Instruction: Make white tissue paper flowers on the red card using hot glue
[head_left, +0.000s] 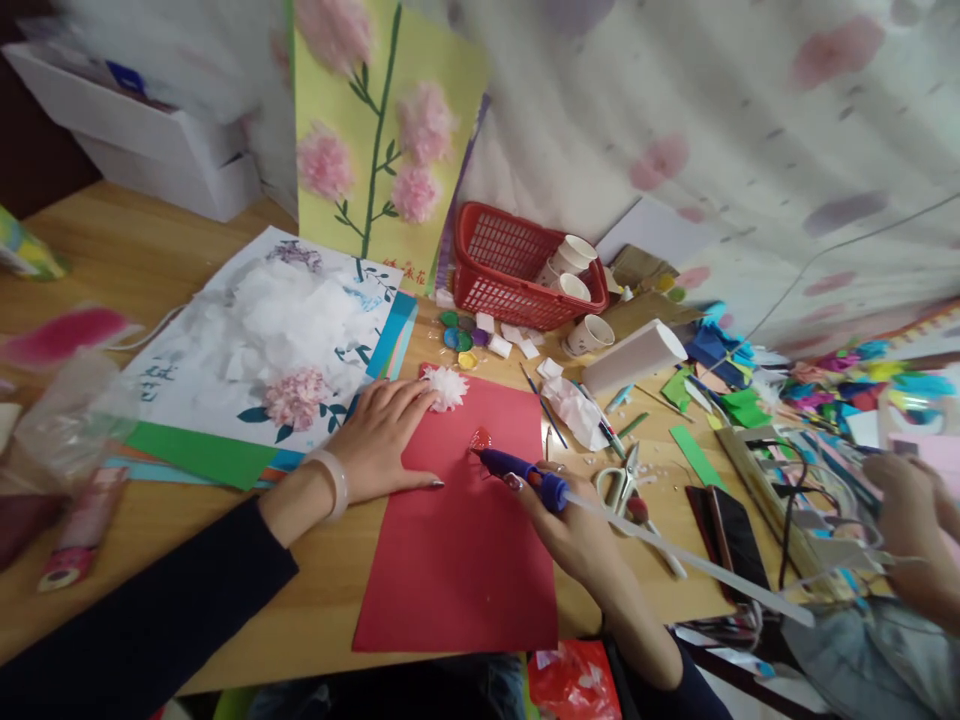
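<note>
A sheet of red paper [457,560] lies on the wooden table in front of me. My right hand [570,520] is wrapped round a blue hot glue gun [521,470], with a long clear glue stick [697,555] running out of its back. The nozzle points at a shiny patch of glue [480,438] on the paper; whether it touches is hard to make out. My left hand [386,435] lies flat across the sheet's upper left edge, fingers stretched out. By its fingertips a white paper flower [445,388] sits at the sheet's top left corner.
Behind the sheet stands a red basket [517,285] with paper cups. Paint pots [465,335], scissors [621,485] and a phone [739,540] lie about. White tissue [292,310] covers a picture at left. Another person's hand [911,510] is at the far right.
</note>
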